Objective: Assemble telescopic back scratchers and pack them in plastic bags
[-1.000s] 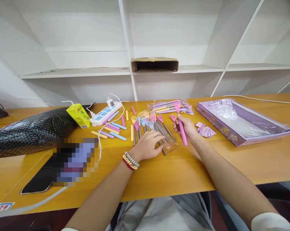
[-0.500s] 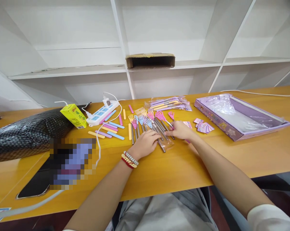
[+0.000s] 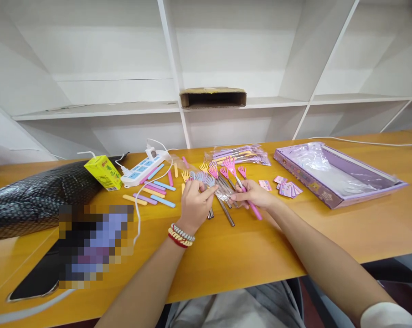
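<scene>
At left of centre, pastel sticks [image 3: 162, 202] lay beside a white power strip [image 3: 144, 169]. The left hand [image 3: 196, 205] reached over metal-shafted claws [image 3: 202, 168], its fingers bent; whether they gripped anything could not be told. In the middle of the frame, the pink claw tool [image 3: 243, 187] slanted, its spread head toward the upper left, its handle end toward the lower right. The right hand [image 3: 255, 195] had its fingers closed round the shaft, clear film [image 3: 230, 197] beside them. Bare bench [image 3: 240, 255] ran below both hands to its near edge. Rightward lay small cards [image 3: 290, 189], then an open purple box [image 3: 339, 175].
</scene>
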{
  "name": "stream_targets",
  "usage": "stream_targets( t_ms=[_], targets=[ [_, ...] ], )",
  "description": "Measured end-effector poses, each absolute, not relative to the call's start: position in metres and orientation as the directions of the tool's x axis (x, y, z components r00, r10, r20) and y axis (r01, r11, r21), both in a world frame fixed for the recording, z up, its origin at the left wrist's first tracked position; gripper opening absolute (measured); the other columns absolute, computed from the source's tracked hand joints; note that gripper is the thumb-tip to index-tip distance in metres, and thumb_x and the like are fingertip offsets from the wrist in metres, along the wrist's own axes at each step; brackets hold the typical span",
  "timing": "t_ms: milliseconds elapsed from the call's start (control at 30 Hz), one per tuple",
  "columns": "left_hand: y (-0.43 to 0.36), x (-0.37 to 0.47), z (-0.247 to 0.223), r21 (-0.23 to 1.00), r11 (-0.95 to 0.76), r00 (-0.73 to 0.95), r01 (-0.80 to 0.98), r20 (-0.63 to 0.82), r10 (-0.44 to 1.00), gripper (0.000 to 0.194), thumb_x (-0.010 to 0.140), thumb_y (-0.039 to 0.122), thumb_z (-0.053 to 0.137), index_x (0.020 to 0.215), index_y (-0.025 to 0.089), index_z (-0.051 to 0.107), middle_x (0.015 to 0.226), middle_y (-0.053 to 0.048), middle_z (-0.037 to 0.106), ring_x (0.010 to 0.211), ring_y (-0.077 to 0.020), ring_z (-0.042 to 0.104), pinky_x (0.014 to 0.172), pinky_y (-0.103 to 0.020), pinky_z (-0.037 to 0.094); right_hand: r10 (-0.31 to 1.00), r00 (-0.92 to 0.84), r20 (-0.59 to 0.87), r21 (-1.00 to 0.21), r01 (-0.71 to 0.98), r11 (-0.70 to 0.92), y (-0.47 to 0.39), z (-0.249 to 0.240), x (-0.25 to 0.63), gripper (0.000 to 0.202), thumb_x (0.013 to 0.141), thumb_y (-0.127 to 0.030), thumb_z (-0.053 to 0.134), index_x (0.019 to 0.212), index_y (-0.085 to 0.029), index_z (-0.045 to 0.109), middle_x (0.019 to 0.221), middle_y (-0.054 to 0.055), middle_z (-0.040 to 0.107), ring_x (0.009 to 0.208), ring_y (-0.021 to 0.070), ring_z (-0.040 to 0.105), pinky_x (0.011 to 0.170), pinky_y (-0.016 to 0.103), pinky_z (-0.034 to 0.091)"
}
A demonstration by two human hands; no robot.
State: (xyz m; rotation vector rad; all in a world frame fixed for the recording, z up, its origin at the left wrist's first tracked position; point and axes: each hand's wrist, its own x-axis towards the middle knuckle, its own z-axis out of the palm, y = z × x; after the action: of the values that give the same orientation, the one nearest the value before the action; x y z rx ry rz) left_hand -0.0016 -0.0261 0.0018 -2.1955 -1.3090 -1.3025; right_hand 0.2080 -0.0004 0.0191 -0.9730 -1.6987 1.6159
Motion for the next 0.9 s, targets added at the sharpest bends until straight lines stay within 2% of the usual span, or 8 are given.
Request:
stream_targets(
  t_ms=[133,233,300,367,467,600,733,900],
  targets=[
    [-0.028,0.003,0.003,0.389,-0.569,0.13,0.724,0.734,0.667,0.036,0.081,0.016,0.047,0.113,0.025,0.061,0.079,-0.005,0.053,0.081,-0.0176,0.048,0.079,-0.033,0.039,0.874,-0.487,0.007,-0.997,-0.076,-0.034,-0.005,0.015,0.198,0.047,0.055,-0.031,0.075,0.064,-0.02,0.03,0.047,-0.009,0.047,0.034,0.0082,0.048,0.035,0.018,0.034],
    [-0.031,0.011,0.004,0.649,-0.503,0.008,0.571,0.607,0.794,0.051,0.078,0.014,0.048,0.129,0.023,0.044,0.096,-0.006,0.058,0.091,-0.018,0.053,0.088,-0.034,0.038,0.903,-0.427,0.057,-0.992,-0.126,0.002,-0.005,0.012,0.192,0.046,0.058,-0.032,0.074,0.063,-0.02,0.03,0.044,-0.01,0.045,0.035,0.0092,0.05,0.036,0.018,0.034],
    [-0.031,0.018,0.004,0.843,-0.407,-0.082,0.351,0.46,0.884,0.056,0.076,0.016,0.053,0.13,0.022,0.038,0.1,-0.006,0.059,0.091,-0.0166,0.055,0.086,-0.033,0.041,0.913,-0.403,0.068,-0.991,-0.135,0.014,-0.005,0.01,0.189,0.045,0.06,-0.033,0.072,0.063,-0.02,0.029,0.044,-0.009,0.045,0.035,0.0094,0.05,0.036,0.019,0.033],
    [-0.032,0.024,0.007,0.959,-0.279,-0.117,0.049,0.283,0.952,0.06,0.074,0.019,0.058,0.129,0.021,0.034,0.099,-0.006,0.06,0.086,-0.0149,0.058,0.079,-0.031,0.046,0.916,-0.396,0.065,-0.992,-0.122,0.018,-0.006,0.009,0.189,0.044,0.062,-0.035,0.071,0.063,-0.021,0.029,0.046,-0.009,0.046,0.033,0.008,0.046,0.034,0.018,0.03],
    [-0.032,0.029,0.012,0.944,-0.078,-0.078,-0.321,0.056,0.995,0.061,0.07,0.019,0.064,0.122,0.019,0.034,0.092,-0.005,0.062,0.077,-0.0135,0.06,0.068,-0.028,0.049,0.916,-0.393,0.074,-0.997,-0.053,0.058,-0.007,0.008,0.188,0.041,0.065,-0.037,0.067,0.066,-0.021,0.029,0.044,-0.011,0.042,0.028,0.0056,0.037,0.031,0.018,0.024],
    [-0.031,0.026,0.017,0.912,0.121,0.086,-0.392,-0.095,0.992,0.039,0.064,0.016,0.07,0.099,0.012,0.053,0.083,-0.008,0.065,0.068,-0.012,0.06,0.062,-0.024,0.048,0.92,-0.38,0.092,-0.984,0.107,0.143,-0.012,0.007,0.188,0.036,0.07,-0.039,0.063,0.071,-0.022,0.032,0.047,-0.011,0.042,0.03,0.0058,0.034,0.032,0.019,0.024],
    [-0.025,0.018,0.016,0.914,0.086,0.019,-0.396,-0.086,0.996,0.021,0.064,0.016,0.07,0.082,0.01,0.061,0.078,-0.008,0.066,0.065,-0.0111,0.061,0.062,-0.023,0.048,0.891,-0.395,0.225,-0.867,0.336,0.368,-0.016,0.015,0.192,0.03,0.079,-0.046,0.052,0.071,-0.019,0.042,0.06,-0.003,0.055,0.046,0.0074,0.043,0.046,0.021,0.034],
    [-0.015,0.003,0.018,0.871,-0.049,-0.147,-0.488,-0.027,0.989,0.015,0.063,0.016,0.07,0.074,0.011,0.06,0.073,-0.004,0.065,0.065,-0.009,0.06,0.063,-0.022,0.048,0.865,-0.401,0.302,-0.618,0.608,0.498,-0.013,0.025,0.204,0.044,0.089,-0.049,0.03,0.062,-0.018,0.045,0.053,-0.002,0.048,0.048,0.0091,0.04,0.052,0.022,0.03]
  ],
)
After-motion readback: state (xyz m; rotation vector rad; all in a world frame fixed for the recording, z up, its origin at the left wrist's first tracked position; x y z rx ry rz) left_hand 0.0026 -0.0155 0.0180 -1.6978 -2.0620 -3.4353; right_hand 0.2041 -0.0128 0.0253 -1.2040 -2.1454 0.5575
